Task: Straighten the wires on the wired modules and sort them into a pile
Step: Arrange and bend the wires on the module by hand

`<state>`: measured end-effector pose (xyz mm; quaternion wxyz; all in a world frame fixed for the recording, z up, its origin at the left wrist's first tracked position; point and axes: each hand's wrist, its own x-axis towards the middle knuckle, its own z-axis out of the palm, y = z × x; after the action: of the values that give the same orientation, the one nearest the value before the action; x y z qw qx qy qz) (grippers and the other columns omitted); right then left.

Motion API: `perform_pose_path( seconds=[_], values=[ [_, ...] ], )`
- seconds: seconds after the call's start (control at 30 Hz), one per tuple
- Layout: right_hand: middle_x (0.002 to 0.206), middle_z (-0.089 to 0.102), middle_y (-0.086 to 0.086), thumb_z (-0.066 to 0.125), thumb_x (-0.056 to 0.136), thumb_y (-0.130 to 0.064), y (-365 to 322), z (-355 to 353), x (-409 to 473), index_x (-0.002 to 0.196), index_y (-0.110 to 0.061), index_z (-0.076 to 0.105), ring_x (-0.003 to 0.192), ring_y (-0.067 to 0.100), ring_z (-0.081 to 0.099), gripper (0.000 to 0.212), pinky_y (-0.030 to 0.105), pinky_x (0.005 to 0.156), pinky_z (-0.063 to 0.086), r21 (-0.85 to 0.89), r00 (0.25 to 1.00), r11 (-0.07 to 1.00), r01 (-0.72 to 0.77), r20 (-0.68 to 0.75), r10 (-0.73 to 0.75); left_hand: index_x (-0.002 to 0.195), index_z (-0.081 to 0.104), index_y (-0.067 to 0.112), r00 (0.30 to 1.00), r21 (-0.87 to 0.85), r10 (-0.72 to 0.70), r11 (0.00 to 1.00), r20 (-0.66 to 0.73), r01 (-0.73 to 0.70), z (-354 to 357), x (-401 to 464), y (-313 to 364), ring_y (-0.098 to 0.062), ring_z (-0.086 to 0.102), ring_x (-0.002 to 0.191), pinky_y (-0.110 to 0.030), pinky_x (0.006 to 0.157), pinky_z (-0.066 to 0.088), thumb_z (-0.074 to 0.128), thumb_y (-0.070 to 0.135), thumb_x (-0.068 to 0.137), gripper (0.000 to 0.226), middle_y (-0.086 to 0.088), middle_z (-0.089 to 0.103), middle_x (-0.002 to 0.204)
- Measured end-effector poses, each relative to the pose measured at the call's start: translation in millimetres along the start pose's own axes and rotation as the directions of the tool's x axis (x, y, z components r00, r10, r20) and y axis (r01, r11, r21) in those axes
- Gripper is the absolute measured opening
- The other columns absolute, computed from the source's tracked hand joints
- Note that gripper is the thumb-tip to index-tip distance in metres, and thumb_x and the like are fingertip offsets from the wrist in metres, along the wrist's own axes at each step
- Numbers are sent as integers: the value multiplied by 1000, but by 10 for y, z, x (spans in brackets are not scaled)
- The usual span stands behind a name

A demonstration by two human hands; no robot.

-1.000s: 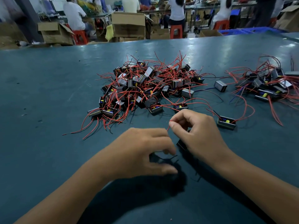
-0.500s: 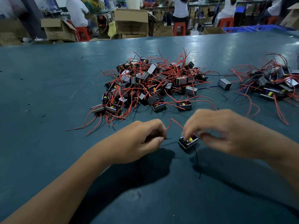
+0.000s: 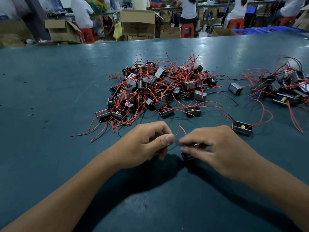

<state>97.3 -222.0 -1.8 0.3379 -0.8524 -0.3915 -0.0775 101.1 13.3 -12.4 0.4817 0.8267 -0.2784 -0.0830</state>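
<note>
Head view, left hand (image 3: 147, 143): curled, thumb and forefinger pinching one end of a red wire (image 3: 180, 130); held close to the right hand, probably to pull the lead taut and run the kinks out.
Head view, right hand (image 3: 215, 148): fingers bent, pinching the same wire near its other end; blurred, so exact fingertip contact hard to read.
Wire: arched up in a small loop between the two hands, not yet straight.
Module in work (image 3: 187, 156): dark block just under the right hand's fingers, low over the surface (image 3: 50, 97); mostly covered, resting or lifted not told.
Unsorted heap (image 3: 158, 87): tangled modules beyond the hands, centre of the surface, likely the supply.
Second heap (image 3: 284, 87): far right, cut off by the frame edge; likely the sorted pile.
Stray module (image 3: 242, 129): alone, near the right hand.
</note>
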Motion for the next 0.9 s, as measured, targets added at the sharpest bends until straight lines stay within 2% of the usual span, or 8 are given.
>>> perform_pose_path(
  seconds=[0.03, 0.1, 0.23, 0.4, 0.5, 0.67, 0.8, 0.9],
  values=[
    [85, 73, -18, 73, 88, -27, -2, 54, -1, 102, -24, 75, 78, -2, 67, 14, 17, 73, 51, 76, 992, 993, -95, -72, 100, 91, 56, 20, 1000, -16, -5, 1000, -8, 4, 3, 1, -6, -10, 49, 46, -19, 48, 39, 51, 33, 103, 19, 0, 67, 65],
    [79, 73, -16, 74, 87, -27, -4, 152, -8, 97, -28, 71, 73, 6, 69, 11, 29, 70, 55, 202, 959, 955, -218, -136, 248, 91, 58, 17, 1000, -50, -13, 999, -26, 12, 6, 3, -15, -8, 50, 45, -19, 48, 40, 51, 29, 102, 18, 0, 66, 64],
    [73, 72, -8, 69, 91, -24, -22, 213, 10, 89, -27, 67, 66, 11, 69, 4, 38, 63, 59, 331, 923, 904, -270, -180, 341, 97, 61, 12, 997, -121, -47, 992, -63, 39, -8, 2, -9, -14, 53, 46, -20, 47, 43, 53, 27, 100, 17, -1, 62, 61],
    [72, 71, 2, 64, 95, -14, -58, 222, 38, 84, -24, 66, 63, 17, 70, 15, 24, 50, 53, 498, 886, 819, -285, -188, 423, 88, 59, 18, 986, -187, -118, 978, -115, 95, 6, 27, 13, -22, 58, 44, -23, 44, 43, 53, 29, 97, 16, -7, 69, 65],
    [75, 72, 6, 62, 95, -8, -70, 244, 49, 85, -16, 65, 64, 20, 72, 14, 23, 45, 50, 596, 866, 746, -297, -161, 474, 85, 57, 15, 979, -263, -156, 958, -134, 117, 9, 28, 28, -22, 59, 43, -25, 44, 41, 55, 27, 95, 15, -10, 70, 67],
    [72, 72, 6, 62, 95, -6, -93, 276, 97, 87, -11, 66, 54, 20, 67, 10, 26, 46, 51, 651, 829, 688, -321, -157, 536, 87, 60, 11, 989, -261, -106, 962, -102, 76, 43, 19, 74, -18, 63, 50, -23, 48, 43, 60, 20, 98, 14, -10, 74, 75],
    [71, 70, 6, 62, 95, -6, -109, 314, 93, 90, -9, 68, 55, 16, 64, 8, 23, 47, 50, 715, 853, 639, -284, -117, 509, 89, 64, 9, 985, -218, -117, 972, -127, 87, 96, 28, 94, -18, 66, 55, -19, 49, 44, 61, 17, 98, 13, -8, 76, 77],
    [71, 70, 6, 64, 94, -7, -118, 323, 99, 86, -14, 71, 56, 15, 62, 13, 22, 47, 48, 752, 860, 603, -265, -98, 500, 89, 65, 4, 972, -278, -164, 954, -167, 114, 117, 38, 126, -18, 68, 55, -19, 48, 44, 64, 21, 95, 18, -9, 76, 77]
  ],
)
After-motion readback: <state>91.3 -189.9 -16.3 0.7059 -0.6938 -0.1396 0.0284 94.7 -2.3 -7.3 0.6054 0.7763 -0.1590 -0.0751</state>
